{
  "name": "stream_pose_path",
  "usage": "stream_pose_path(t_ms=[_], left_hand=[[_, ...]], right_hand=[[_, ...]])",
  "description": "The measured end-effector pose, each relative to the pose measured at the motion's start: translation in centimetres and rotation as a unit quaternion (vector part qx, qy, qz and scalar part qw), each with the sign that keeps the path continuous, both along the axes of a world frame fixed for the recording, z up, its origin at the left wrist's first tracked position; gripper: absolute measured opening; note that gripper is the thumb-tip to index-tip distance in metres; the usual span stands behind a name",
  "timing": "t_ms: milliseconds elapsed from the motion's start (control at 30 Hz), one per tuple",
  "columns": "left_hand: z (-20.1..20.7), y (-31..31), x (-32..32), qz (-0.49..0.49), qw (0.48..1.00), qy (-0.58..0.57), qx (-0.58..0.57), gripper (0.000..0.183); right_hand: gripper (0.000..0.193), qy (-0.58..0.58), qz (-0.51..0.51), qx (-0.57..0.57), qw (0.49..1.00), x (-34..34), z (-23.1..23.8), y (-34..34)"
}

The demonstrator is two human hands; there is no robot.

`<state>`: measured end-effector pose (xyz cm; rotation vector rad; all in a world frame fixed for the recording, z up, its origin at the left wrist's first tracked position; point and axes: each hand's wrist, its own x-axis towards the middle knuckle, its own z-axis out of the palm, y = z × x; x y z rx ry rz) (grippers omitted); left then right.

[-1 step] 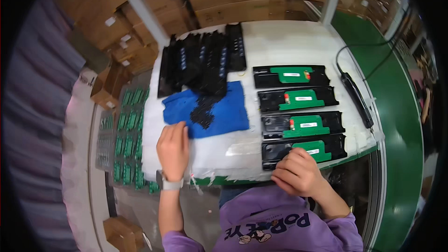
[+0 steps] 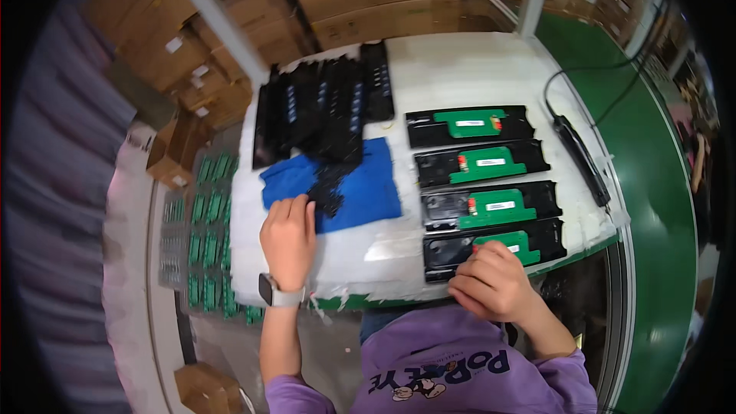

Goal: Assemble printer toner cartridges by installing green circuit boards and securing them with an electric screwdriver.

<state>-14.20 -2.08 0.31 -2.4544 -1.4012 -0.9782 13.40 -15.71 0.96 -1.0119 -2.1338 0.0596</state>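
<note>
My left hand (image 2: 288, 238) is at the near left edge of a blue cloth (image 2: 372, 192), its fingers bent and pressed together. Its fingertips reach the near side of a pile of small black parts (image 2: 328, 192) on that cloth; whatever they pinch is hidden. My right hand (image 2: 491, 284) is closed, fingers curled, over the front edge of the nearest black panel (image 2: 443, 257). A green circuit board (image 2: 527, 244) lies in that panel, partly covered by the hand. Whether the right fingers hold anything is hidden from view.
Three more black panels (image 2: 437, 209) with green boards lie in a row behind. Stacked black panels (image 2: 314, 107) stand at the back left. A corded black tool (image 2: 581, 159) rests at the right. Trays of green boards (image 2: 203, 249) are left of the table (image 2: 452, 61).
The table and everything on it have shifted slightly left in view. My left hand is a little closer to the black parts; my right hand has hardly moved.
</note>
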Motion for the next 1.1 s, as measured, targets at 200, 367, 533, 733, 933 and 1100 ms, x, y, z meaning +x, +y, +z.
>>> stream_pose_path(t_ms=[200,367,533,733,933,1100], left_hand=[[-0.1,4.4,4.1,0.105,0.967,0.197,-0.121,0.022],[-0.2,4.9,4.5,0.082,0.983,0.140,-0.088,0.008],[0.0,5.3,4.6,0.050,0.997,0.056,-0.026,0.008],[0.0,5.3,4.8,-0.042,0.814,-0.438,-0.380,0.015],[1.3,6.1,9.1,-0.137,0.503,-0.631,-0.575,0.015],[1.3,8.3,15.3,-0.196,0.503,-0.489,-0.685,0.017]], right_hand=[[0.012,-0.004,-0.247,0.036,0.968,9.0,1.5,0.0],[0.038,-0.114,-0.492,-0.020,0.863,16.6,1.1,2.1],[0.046,-0.171,-0.546,-0.097,0.814,20.3,-0.6,6.3],[0.042,-0.043,-0.539,-0.223,0.811,23.1,-1.4,7.4],[0.040,0.098,-0.451,-0.267,0.846,23.0,1.9,7.7],[0.067,0.482,-0.044,-0.300,0.822,20.1,6.6,12.9]])
